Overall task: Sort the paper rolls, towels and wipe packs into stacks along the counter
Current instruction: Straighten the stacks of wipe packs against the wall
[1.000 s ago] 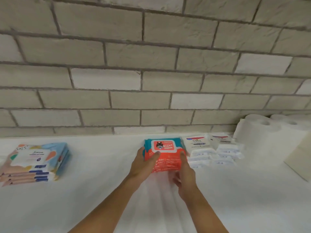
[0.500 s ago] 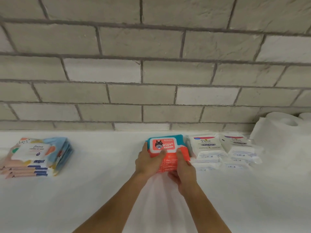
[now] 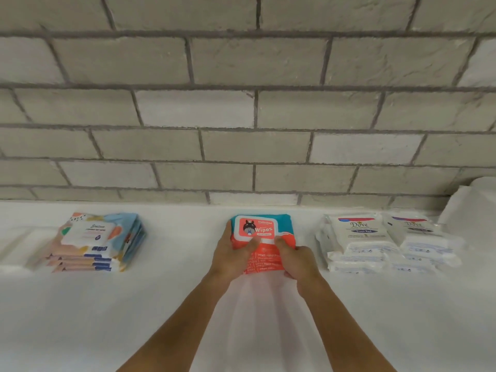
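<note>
Head view, looking down at the orange-and-teal wipes stack (image 3: 264,237), which sits on the white counter (image 3: 161,304) about mid-way along, close to the wall. Its long axis runs away from the person towards the brick wall (image 3: 241,103), with the teal end farthest and the orange end nearest. The rounded white-rimmed flip lid faces up at the far end, and the "Wipes" print reads the right way up from here. The wrapper is soft, glossy plastic, and the near face shows repeated lines of print, so it looks like several packs piled up (I can't count them).

The left hand (image 3: 233,256) has a closed grip on the stack's left side, thumb lying over the lid's near edge. The right hand (image 3: 298,261) grips the near right corner, thumb on top. The fingers of both are hidden behind or under the packs.

Well to the left is a stack of pastel patterned packs (image 3: 99,242), slightly fanned at its near edges. To the right, apart from the orange stack, are two piles of white Dove packs (image 3: 359,242), crinkly and side by side. A white paper roll (image 3: 472,210) is cut off at the right edge. Something pale and blurry at the far left edge blends into the counter, so no idea what it is.
</note>
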The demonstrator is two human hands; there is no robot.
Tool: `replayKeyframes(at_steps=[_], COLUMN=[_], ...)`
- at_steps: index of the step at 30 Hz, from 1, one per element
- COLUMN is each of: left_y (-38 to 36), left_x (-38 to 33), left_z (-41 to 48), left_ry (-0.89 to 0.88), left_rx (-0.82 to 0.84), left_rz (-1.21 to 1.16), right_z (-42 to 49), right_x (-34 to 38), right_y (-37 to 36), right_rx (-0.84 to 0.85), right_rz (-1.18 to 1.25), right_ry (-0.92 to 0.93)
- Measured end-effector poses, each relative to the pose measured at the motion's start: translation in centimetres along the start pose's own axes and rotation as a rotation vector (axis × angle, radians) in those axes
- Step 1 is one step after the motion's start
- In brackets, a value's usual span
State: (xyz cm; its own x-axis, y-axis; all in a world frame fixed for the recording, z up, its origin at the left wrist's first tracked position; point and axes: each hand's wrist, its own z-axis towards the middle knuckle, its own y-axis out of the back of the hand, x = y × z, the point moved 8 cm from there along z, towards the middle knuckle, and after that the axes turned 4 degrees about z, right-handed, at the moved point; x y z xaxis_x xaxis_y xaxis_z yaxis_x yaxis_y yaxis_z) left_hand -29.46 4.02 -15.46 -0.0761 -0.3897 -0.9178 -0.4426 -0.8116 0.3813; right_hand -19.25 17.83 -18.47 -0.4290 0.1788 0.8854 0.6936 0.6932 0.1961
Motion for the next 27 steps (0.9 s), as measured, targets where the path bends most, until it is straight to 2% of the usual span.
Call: replayKeyframes(at_steps=[9, 18, 23, 27], left_y=[4.2, 8.9, 10.9, 12.7], left_x=[2.1, 5.5, 6.7, 7.7], left_z=[0.5, 1.0, 0.6, 1.0], left_ry=[0.023, -0.022, 0.02, 0.031], left_rx=[0.063, -0.027, -0.063, -0.115], left_rz=[-0.084, -0.168, -0.256, -0.235], right_z=[-0.8, -2.4, -2.7, -3.2], right_x=[1.0, 1.6, 1.5, 1.8], right_y=[-4.8, -10.3, -12.8, -14.2], right_rx=[0.117, 0.169, 0.177, 0.175], right_rz=[-0.107, -0.119, -0.121, -0.12], right_ry=[-0.05, -0.042, -0.022, -0.027])
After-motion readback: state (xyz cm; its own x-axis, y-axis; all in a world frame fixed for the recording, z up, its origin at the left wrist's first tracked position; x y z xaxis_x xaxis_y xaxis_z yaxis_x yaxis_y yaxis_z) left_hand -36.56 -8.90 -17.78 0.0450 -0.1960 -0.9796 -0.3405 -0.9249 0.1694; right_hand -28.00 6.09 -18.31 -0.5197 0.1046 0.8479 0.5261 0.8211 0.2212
